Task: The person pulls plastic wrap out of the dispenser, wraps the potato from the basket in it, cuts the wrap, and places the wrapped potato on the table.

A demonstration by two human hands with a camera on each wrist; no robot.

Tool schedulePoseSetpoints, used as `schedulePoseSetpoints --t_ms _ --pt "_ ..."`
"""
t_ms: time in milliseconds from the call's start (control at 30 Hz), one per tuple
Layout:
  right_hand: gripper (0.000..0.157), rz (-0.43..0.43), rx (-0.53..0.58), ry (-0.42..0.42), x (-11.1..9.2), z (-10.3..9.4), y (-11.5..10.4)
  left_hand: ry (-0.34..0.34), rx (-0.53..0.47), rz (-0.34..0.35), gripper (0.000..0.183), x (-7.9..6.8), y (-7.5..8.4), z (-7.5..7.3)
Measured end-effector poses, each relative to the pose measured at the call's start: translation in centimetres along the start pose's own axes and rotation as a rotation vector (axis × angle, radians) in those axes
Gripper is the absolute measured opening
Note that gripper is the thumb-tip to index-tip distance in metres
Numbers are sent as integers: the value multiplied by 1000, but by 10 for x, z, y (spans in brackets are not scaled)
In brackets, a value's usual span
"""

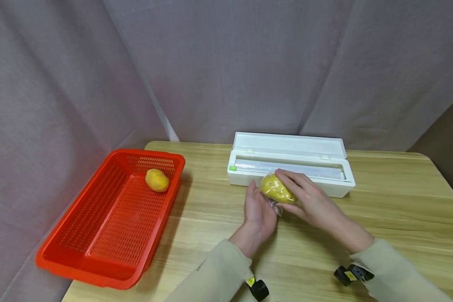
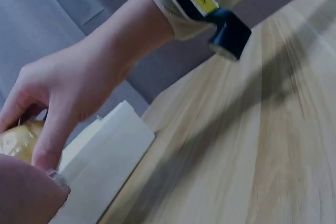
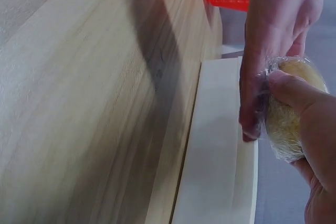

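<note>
A yellow potato (image 1: 274, 188) in shiny cling film is held above the table in front of the white box. My right hand (image 1: 312, 202) grips it from the right, fingers over the top and thumb on the near side. Beneath and to its left, my left hand (image 1: 259, 216) lies palm up, its straight fingers touching the bunched film. In the right wrist view, crumpled film (image 3: 262, 95) sits between the left hand (image 3: 278, 30) and the potato (image 3: 286, 124). The left wrist view catches only part of the wrapped potato (image 2: 21, 141), behind the left hand (image 2: 26, 192).
A white cling film dispenser (image 1: 288, 167), its lid raised, stands at the back of the wooden table (image 1: 207, 235); a roll lies inside. On the left, a red plastic basket (image 1: 151, 251) holds one bare potato (image 1: 157, 180). Grey curtains (image 1: 230, 71) hang behind.
</note>
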State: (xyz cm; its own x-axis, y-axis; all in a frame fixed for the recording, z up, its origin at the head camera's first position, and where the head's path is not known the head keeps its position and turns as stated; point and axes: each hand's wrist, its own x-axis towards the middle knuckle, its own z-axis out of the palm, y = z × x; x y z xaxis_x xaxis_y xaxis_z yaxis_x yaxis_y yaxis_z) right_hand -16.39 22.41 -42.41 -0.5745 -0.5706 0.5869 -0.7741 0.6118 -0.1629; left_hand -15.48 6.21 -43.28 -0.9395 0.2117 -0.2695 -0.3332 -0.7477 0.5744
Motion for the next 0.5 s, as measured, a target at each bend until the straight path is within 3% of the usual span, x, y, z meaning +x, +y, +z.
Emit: schedulePoseSetpoints --t_ms 300,500 --pt "76 63 21 -100 -5 0 -6 36 -117 -58 71 -1 0 1" --pt "82 66 38 -94 -6 0 -5 26 -141 -60 74 2 -2 -1"
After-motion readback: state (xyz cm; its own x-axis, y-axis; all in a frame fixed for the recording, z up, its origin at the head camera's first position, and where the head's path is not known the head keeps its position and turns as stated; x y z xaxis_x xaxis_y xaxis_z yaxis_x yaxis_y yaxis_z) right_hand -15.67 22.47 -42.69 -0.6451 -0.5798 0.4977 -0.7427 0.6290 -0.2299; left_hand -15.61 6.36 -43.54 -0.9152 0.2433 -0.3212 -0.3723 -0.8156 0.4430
